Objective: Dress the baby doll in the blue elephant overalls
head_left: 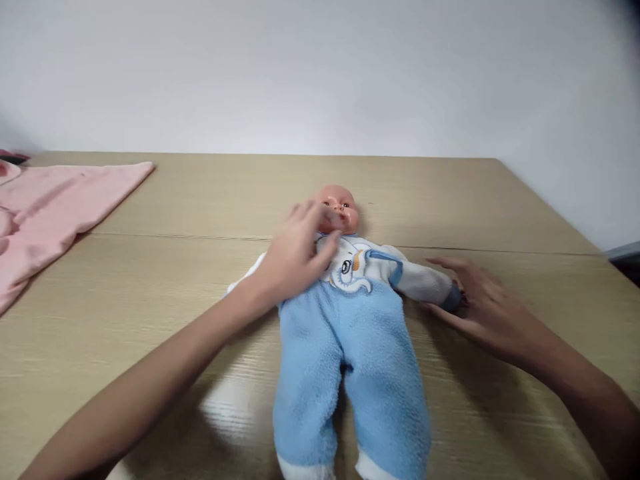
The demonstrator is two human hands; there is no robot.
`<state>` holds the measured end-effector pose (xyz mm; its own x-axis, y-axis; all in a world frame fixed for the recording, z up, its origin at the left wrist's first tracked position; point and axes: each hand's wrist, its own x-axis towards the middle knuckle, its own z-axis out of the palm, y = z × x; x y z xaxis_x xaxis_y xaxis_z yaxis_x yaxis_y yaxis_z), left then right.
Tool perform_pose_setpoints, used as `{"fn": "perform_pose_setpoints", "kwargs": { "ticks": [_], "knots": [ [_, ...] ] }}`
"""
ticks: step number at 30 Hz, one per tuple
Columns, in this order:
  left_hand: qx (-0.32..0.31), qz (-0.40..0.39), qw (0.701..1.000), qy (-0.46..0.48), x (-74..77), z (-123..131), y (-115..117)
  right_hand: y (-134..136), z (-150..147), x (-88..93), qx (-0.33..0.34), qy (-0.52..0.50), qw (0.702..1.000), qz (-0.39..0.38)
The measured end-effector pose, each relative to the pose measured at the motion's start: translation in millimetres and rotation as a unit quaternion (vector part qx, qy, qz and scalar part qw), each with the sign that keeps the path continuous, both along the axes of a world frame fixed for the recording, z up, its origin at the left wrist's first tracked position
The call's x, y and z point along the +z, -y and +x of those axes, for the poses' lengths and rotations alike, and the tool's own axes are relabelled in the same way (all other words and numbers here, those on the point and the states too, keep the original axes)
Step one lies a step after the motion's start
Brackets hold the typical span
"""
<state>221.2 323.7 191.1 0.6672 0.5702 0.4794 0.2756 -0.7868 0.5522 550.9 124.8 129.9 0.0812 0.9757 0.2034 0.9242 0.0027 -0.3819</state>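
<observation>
A baby doll [345, 201] lies face up on the wooden table, its head toward the far side. It wears a fleecy blue and white outfit [350, 333] with an animal face on the chest. My left hand [303, 250] is over the doll's upper chest and chin, fingers spread and slightly blurred. Beside the doll's outstretched sleeve [425, 283] on the right is my right hand [480, 300], its thumb and fingers apart around the dark blue cuff. The doll's other arm is mostly hidden behind my left forearm.
Pink cloth [60, 213] is spread on the left part of the table [200, 193]. A pale wall [320, 80] rises behind the far edge. Something dark [627, 260] shows beyond the table's right edge.
</observation>
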Motion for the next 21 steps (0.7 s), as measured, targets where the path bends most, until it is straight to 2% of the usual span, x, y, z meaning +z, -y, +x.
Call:
{"fn": "perform_pose_setpoints", "kwargs": {
  "ticks": [3,5,8,11,14,16,19,21],
  "knots": [
    [-0.070,0.042,0.995,-0.061,7.9,35.0,23.5,15.3,20.2,-4.7,-0.036,-0.034,0.998,-0.031],
    [-0.076,0.038,0.986,-0.141,4.1,58.3,32.1,21.7,27.0,-5.5,-0.050,-0.067,0.996,-0.043],
    [-0.050,0.041,0.970,-0.233,-7.5,81.4,36.5,28.4,27.3,-2.0,-0.088,-0.109,0.989,-0.046],
    [-0.052,0.062,0.966,-0.247,-14.8,86.6,35.4,32.5,23.7,6.1,-0.148,-0.171,0.974,-0.033],
    [-0.085,0.058,0.967,-0.233,-15.5,82.6,32.7,31.8,24.5,13.5,-0.211,-0.270,0.939,-0.033],
    [-0.097,0.058,0.969,-0.222,-14.7,80.1,31.4,29.0,25.0,15.1,-0.193,-0.294,0.934,-0.057],
    [-0.109,0.065,0.969,-0.213,-14.4,79.0,30.6,24.5,17.0,12.4,-0.127,-0.243,0.958,-0.083],
    [-0.121,0.074,0.968,-0.209,-14.9,79.4,30.6,22.4,6.2,9.0,-0.121,-0.221,0.964,-0.085]
  ]
}}
